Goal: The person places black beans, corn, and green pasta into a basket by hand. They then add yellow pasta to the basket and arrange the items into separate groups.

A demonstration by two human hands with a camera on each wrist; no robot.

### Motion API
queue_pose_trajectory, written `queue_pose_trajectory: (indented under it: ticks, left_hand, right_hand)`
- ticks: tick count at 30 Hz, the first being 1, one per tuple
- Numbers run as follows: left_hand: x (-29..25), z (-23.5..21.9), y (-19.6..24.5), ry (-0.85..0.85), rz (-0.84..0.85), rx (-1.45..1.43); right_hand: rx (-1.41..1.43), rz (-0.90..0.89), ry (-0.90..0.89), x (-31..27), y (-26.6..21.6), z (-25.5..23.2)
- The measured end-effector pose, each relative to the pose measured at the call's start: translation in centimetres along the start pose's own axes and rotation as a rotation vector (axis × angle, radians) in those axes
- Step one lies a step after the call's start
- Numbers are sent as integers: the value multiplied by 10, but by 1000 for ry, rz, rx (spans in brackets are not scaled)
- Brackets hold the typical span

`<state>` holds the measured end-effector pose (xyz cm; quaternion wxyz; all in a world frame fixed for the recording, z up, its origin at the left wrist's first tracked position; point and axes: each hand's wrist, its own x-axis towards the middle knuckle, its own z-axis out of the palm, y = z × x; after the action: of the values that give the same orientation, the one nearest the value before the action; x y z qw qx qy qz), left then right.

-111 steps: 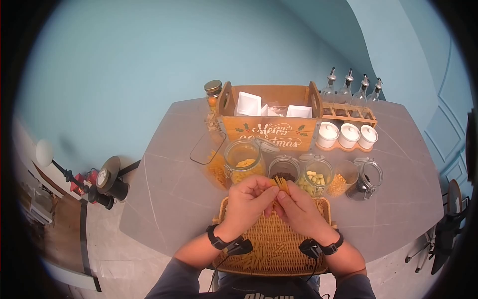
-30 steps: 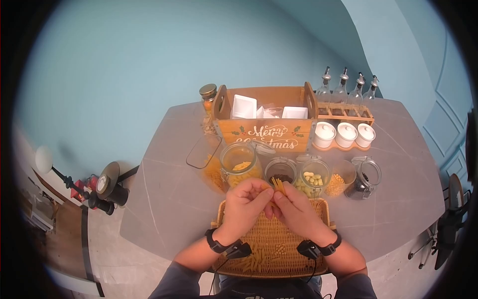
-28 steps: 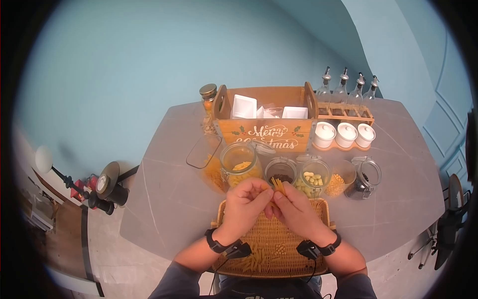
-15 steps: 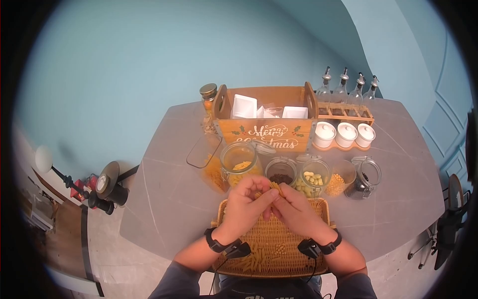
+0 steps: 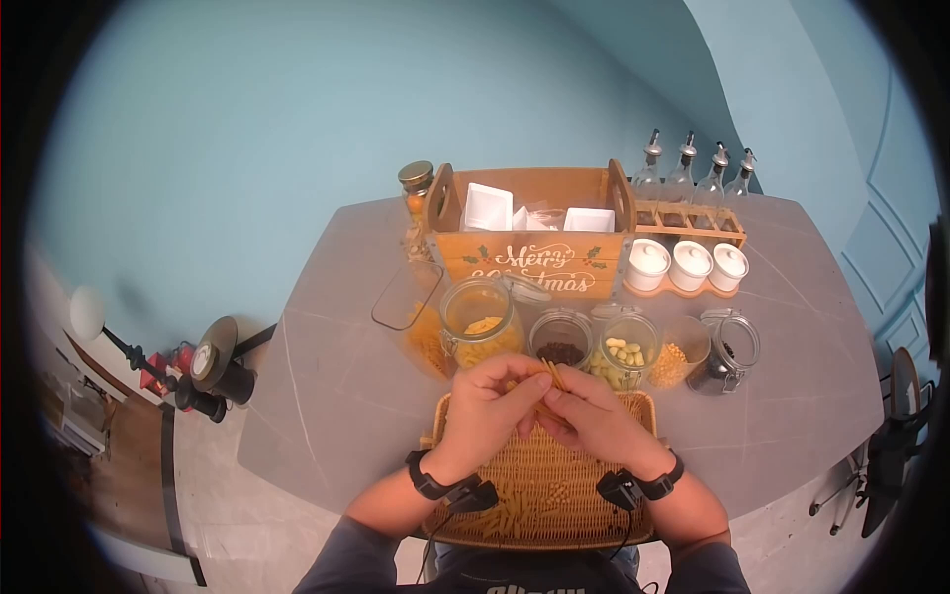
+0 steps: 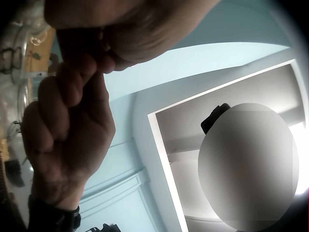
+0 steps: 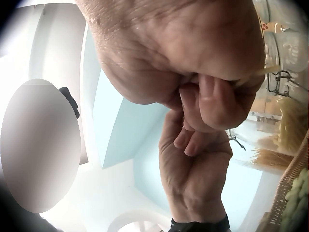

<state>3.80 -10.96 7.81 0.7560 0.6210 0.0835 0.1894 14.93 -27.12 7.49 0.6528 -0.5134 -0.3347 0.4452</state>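
In the head view both hands meet above the near-middle of the table, over a wicker basket [image 5: 584, 475]. Thin yellow strands of dry spaghetti [image 5: 551, 374] run between them. My left hand [image 5: 483, 414] pinches the strands with the thumb laid across them. My right hand [image 5: 597, 421] grips them from the other side, fingers curled. A pale strand end [image 7: 268, 71] sticks out past the right hand in the right wrist view. Most of the spaghetti is hidden by the fingers. Loose penne [image 5: 510, 515] and a small cluster of pale beans [image 5: 557, 492] lie in the basket.
Behind the hands stand a pasta jar [image 5: 480, 322], a jar of dark bits [image 5: 561, 342], a jar of green-and-white pieces [image 5: 625, 346], a corn cup [image 5: 679, 356], a clamp-lid jar [image 5: 725, 351] and a tilted spaghetti container [image 5: 408, 307]. A wooden crate [image 5: 534, 252] stands farther back.
Earlier the spaghetti stood up as a bunch between the fingertips; now fewer ends show on top and strands slant below the thumbs. The right fingers have shifted slightly; both hands stay together.
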Motion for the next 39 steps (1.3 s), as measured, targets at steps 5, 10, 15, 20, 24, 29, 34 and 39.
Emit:
queue_pose_trajectory:
  ticks: [5,10,15,20,24,29,34,39]
  left_hand:
    - [0,2,0,26,-4,8]
    - [0,3,1,32,-2,12]
    - [0,4,2,39,5,8]
    - [0,4,2,36,10,11]
    - [0,4,3,20,4,21]
    - [0,2,0,19,1,4]
    - [-1,0,-2,22,-4,-23]
    - [-1,1,-2,26,-5,-41]
  right_hand:
    - [27,-11,-26,0,3,-2]
    - [63,-7,-46,0,2,-3]
    - [81,-3,-33,0,1,-2]
    - [83,-6,-45,0,1,-2]
    - [39,-28,-36,0,-5,2]
    - [17,-38,-64,1,0,-1]
    - [158,59,-48,-1,-1,-1]
    - [271,117,-60,-2,-1,-3]
